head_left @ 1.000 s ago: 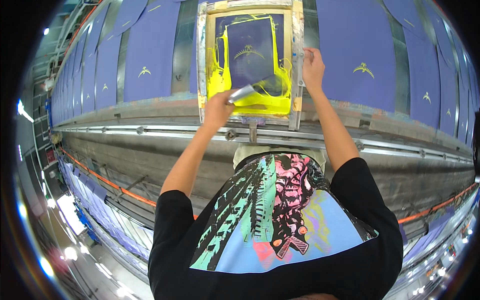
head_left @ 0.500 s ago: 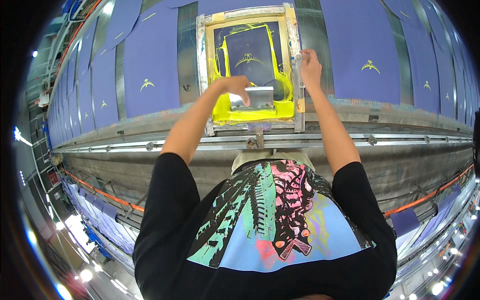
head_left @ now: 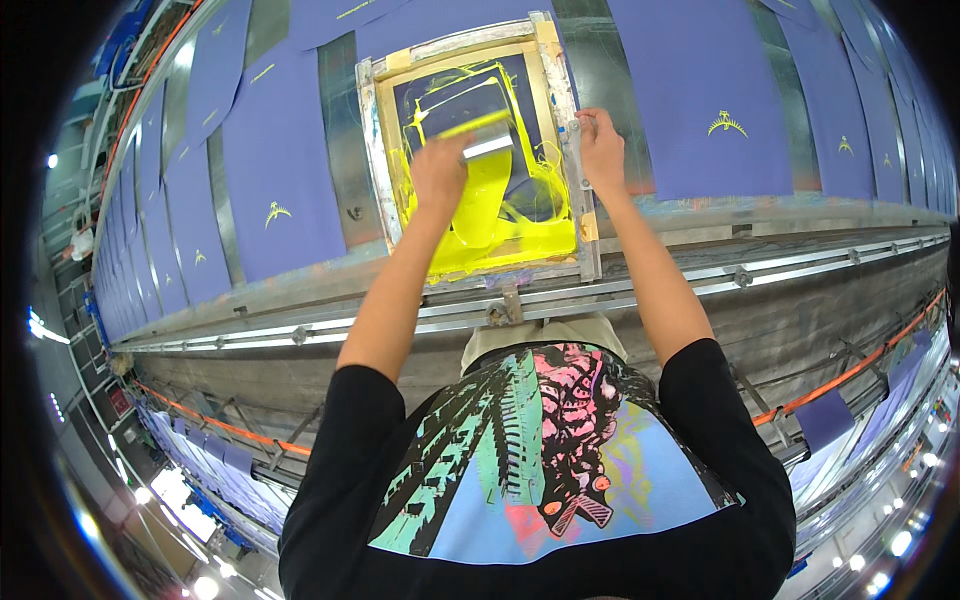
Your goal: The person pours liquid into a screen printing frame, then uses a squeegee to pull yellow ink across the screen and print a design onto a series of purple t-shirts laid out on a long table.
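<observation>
My left hand (head_left: 440,172) grips a silver metal squeegee (head_left: 488,146) over the screen, with bright yellow ink along its blade and a broad swath of ink (head_left: 480,200) below it. The screen sits in a weathered wooden and metal frame (head_left: 368,120), and some dark mesh shows around the ink. My right hand (head_left: 603,150) has its fingers curled on the frame's right edge, beside a metal fitting.
Purple fabric panels (head_left: 690,70), some with small yellow printed emblems, lie in rows on both sides along the long table. A metal rail (head_left: 660,295) runs along the near edge. Behind me are orange hoses (head_left: 210,413) and another table with purple pieces.
My left hand and squeegee have moved from low on the screen up toward its middle, spreading yellow over the dark area. The frame appears shifted left in the view; my right hand stays on it.
</observation>
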Available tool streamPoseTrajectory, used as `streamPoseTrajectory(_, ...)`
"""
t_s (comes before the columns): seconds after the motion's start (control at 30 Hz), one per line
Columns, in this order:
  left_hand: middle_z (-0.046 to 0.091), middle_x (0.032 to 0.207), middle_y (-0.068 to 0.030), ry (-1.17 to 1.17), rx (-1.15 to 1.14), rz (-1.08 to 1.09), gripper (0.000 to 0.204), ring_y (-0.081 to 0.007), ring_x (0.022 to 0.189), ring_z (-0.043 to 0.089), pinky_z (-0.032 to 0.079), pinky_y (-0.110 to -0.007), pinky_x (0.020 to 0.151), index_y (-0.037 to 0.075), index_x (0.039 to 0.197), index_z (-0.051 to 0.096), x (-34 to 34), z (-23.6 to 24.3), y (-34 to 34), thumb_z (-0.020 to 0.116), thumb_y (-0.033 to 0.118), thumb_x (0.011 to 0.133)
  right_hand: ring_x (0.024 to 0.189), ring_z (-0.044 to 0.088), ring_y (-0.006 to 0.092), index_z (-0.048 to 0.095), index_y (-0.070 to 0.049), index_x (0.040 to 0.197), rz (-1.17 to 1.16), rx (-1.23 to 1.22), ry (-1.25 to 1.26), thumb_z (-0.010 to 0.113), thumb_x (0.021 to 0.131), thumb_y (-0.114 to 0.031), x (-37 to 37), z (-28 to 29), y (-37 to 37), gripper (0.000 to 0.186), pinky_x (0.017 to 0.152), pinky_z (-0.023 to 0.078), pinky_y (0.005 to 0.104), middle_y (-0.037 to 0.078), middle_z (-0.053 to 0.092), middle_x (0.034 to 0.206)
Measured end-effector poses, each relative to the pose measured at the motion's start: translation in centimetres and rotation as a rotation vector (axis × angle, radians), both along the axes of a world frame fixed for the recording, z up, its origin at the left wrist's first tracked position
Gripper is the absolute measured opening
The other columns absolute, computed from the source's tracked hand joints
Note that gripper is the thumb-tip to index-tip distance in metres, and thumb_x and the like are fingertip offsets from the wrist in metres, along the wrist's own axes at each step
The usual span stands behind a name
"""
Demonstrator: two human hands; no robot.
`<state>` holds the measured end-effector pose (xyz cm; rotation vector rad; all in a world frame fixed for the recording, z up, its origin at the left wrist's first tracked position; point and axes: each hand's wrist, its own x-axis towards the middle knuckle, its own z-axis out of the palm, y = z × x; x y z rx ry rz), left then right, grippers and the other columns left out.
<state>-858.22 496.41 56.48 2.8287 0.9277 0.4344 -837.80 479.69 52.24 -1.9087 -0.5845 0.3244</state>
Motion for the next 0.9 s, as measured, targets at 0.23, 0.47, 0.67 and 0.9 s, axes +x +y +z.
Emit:
streamPoseTrajectory(0.23, 0.076, 0.101, -0.0070, -0.129, -0.075, -0.128, 0.041, -0.0301, 0.095, 0.070, 0.056, -0.042, 0.080, 0.020, 0.106, 0.077, -5.5, 0.7, -6.7, 0.063, -0.004, 0.077, 0.070, 0.064, 0.0429, 0.063, -0.009, 0.112, -0.001, 0.003, 0.039, 0.056, 0.103, -0.021, 0.3, 0.3, 0.2, 0.017, 0.065, 0.046, 0.0503, 0.022, 0.065, 0.075)
streamPoseTrajectory(0.47, 0.070, 0.088, -0.0198, 0.162, -0.123, -0.039, 0.031, -0.0399, 0.088, 0.066, 0.054, -0.047, 0.079, 0.012, 0.107, 0.075, 4.6, 2.8, 11.8, 0.070, 0.018, 0.077, 0.077, 0.065, 0.0453, 0.062, -0.009, 0.111, 0.013, 0.004, 0.024, 0.056, 0.102, -0.019, 0.2, 0.5, 0.5, 0.015, 0.067, 0.047, 0.0518, 0.024, 0.066, 0.079)
streamPoseTrajectory(0.67, 0.075, 0.099, -0.0119, 0.095, -0.039, 0.045, 0.033, -0.0335, 0.094, 0.071, 0.057, -0.046, 0.080, 0.021, 0.109, 0.077, 4.2, 1.8, 5.6, 0.062, 0.009, 0.083, 0.080, 0.065, 0.0464, 0.062, -0.009, 0.111, 0.028, -0.013, 0.045, 0.056, 0.102, -0.019, 0.2, 1.1, 0.1, 0.015, 0.069, 0.048, 0.0519, 0.024, 0.068, 0.084)
streamPoseTrajectory(0.9, 0.076, 0.102, -0.0070, -0.154, -0.036, -0.154, 0.040, -0.0303, 0.094, 0.071, 0.057, -0.041, 0.078, 0.018, 0.102, 0.078, -4.6, 0.5, -6.3, 0.062, -0.006, 0.075, 0.078, 0.064, 0.0464, 0.062, -0.008, 0.111, 0.013, 0.011, 0.039, 0.056, 0.103, -0.021, 0.4, 0.6, 0.2, 0.016, 0.067, 0.047, 0.0520, 0.024, 0.065, 0.078)
